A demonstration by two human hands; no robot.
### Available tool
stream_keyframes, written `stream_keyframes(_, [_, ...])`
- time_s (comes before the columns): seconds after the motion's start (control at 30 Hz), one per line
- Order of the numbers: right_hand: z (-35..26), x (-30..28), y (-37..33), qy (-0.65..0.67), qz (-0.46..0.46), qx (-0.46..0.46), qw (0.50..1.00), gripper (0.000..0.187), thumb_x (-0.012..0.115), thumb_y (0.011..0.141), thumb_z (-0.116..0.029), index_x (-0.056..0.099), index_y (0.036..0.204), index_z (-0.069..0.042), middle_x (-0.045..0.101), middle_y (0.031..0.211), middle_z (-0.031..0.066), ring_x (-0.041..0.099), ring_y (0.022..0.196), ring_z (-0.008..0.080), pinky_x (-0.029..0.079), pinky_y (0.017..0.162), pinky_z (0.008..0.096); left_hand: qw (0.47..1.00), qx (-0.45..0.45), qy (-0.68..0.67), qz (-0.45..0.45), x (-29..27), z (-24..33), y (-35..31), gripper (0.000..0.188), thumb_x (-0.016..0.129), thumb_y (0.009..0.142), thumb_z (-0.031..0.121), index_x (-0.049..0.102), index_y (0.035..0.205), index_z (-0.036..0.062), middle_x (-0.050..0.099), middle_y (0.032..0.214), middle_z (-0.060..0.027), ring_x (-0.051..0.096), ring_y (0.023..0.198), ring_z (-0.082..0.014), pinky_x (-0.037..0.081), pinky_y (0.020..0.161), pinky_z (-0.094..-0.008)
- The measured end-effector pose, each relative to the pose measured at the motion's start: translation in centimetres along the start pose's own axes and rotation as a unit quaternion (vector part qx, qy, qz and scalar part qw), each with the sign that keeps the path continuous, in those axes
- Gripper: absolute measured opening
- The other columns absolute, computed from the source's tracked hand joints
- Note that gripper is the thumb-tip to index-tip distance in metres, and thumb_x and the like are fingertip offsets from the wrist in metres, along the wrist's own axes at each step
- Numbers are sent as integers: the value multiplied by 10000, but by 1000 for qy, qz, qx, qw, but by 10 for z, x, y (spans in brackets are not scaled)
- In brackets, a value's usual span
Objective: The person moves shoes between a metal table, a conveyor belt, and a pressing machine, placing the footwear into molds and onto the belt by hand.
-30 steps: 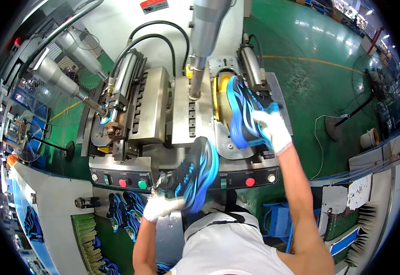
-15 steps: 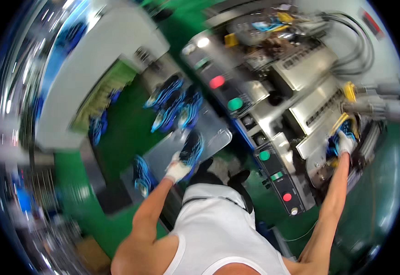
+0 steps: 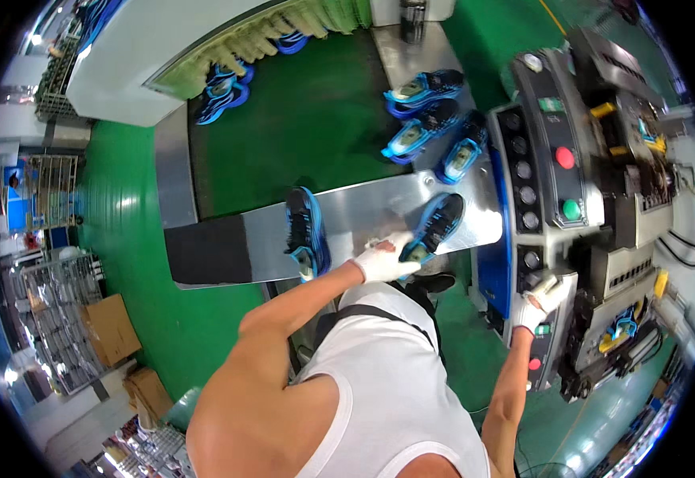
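Observation:
My left hand (image 3: 385,259), in a white glove, is at the heel of a black and blue sports shoe (image 3: 441,221) on the metal table edge. Its fingers are apart beside the heel, not wrapped round it. A similar shoe (image 3: 305,227) stands on the metal to the left. My right hand (image 3: 540,304), also gloved, is over the lower control panel (image 3: 553,350) of the machine, fingers stretched out and nothing in them. Another blue shoe (image 3: 623,325) sits in the machine's lower clamp, right of this hand.
Three shoes stand together at the table's right side, one of them a blue-black shoe (image 3: 461,151). A green conveyor belt (image 3: 300,119) runs under a fringed curtain (image 3: 260,44), with more shoes by it. Red button (image 3: 564,157) and green button (image 3: 571,209) are on the upper panel.
The view has turned, shifting the machine right. My right hand has left the shoe in the clamp and moved over the panel. My left hand's fingers have loosened from the shoe on the table.

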State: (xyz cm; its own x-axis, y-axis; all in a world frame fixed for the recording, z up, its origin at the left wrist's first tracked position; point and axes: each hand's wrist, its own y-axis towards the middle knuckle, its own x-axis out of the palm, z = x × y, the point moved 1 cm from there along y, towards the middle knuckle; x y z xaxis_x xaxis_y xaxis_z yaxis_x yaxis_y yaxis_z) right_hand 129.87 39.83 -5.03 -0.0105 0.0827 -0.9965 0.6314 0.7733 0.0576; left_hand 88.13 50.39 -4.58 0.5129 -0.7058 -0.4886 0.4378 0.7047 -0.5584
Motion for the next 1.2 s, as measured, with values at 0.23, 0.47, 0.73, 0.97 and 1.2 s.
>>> stream_keyframes(0.23, [-170,4,-85,306,-289,16,907,926,833,820,-348,371,1542,0,592,1383,222,582,1247,329,451,1060,448,889,-97,30,447,-63,-119,-124,858,887,722,223,441,1406,-38,510,1360,-255,529,1239,-436,436,1080,-492])
stream_keyframes(0.47, [-287,113,-128,285,-120,140,941,691,885,717,-171,572,1306,10,703,1085,150,673,936,292,521,882,429,877,-176,-138,424,-30,-195,-84,767,844,748,203,464,1384,6,521,1308,-232,571,1192,-399,474,1044,-424])
stream_keyframes(0.73, [-244,-16,-149,654,-85,342,669,467,815,809,-72,618,1232,-51,708,1006,61,661,848,152,555,758,324,981,23,-79,173,-153,-110,-52,634,819,725,117,525,1277,13,623,1152,-174,628,1093,-292,496,982,-401])
stream_keyframes(0.97, [-149,-100,-301,599,92,437,665,744,874,797,-312,555,1403,-21,702,1187,107,636,1073,206,503,950,347,947,300,37,-111,-26,77,-55,690,813,724,70,498,1334,-3,608,1205,-179,617,1102,-284,490,1001,-409])
stream_keyframes(1.2, [-74,-155,-490,537,487,554,409,769,901,749,-231,559,1413,-46,687,1173,86,648,979,145,537,874,316,774,516,106,-353,160,180,-181,687,807,698,79,516,1319,31,630,1173,-155,643,992,-235,525,920,-371])
